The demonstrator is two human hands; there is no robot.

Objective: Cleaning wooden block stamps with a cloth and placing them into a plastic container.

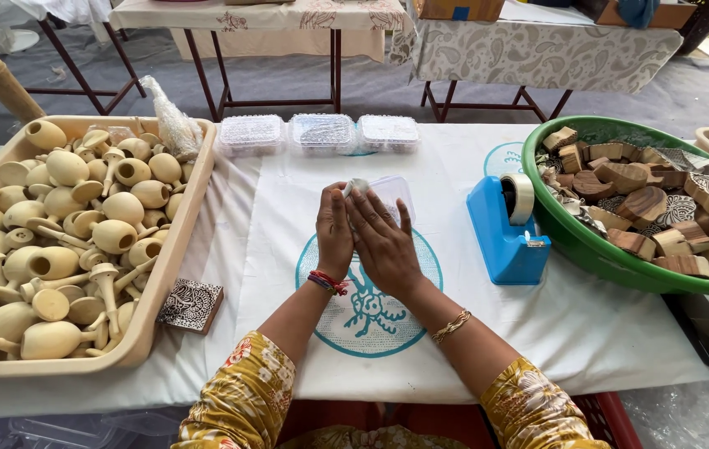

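Both hands, left hand (334,233) and right hand (384,241), pinch a small white wrapped piece (357,186) left of the blue tape dispenser (504,229), fingers clenched around it; seemingly light, soft, best gripped edgewise.

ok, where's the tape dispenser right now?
Head view, right of centre: the blue tape dispenser stands on the white cloth, between the right hand and the green basin of wooden blocks.

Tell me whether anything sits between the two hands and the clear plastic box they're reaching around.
Nothing visible does. The left hand and right hand are both already at the clear plastic box, pressed together over a small white piece beside it.
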